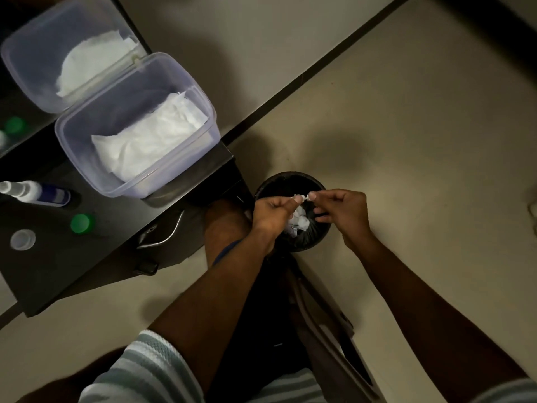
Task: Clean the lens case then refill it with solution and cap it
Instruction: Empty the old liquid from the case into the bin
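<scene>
Both hands met over the bin, pinching one small white thing between them, the case as far as I could tell (it was too small and blurred to make out its cups). The left hand gripped its near end with thumb and curled fingers; the right hand pinched the other end at the fingertips, its remaining fingers loosely curled. Below them the dark-lined bin held crumpled white tissue. It stood on the pale floor just beside the corner of the dark surface. On that surface sat an open clear box of white tissues, its hinged lid thrown back. Nearer the edge lay a solution bottle on its side, a green cap and a clear cap, well apart from the hands.
</scene>
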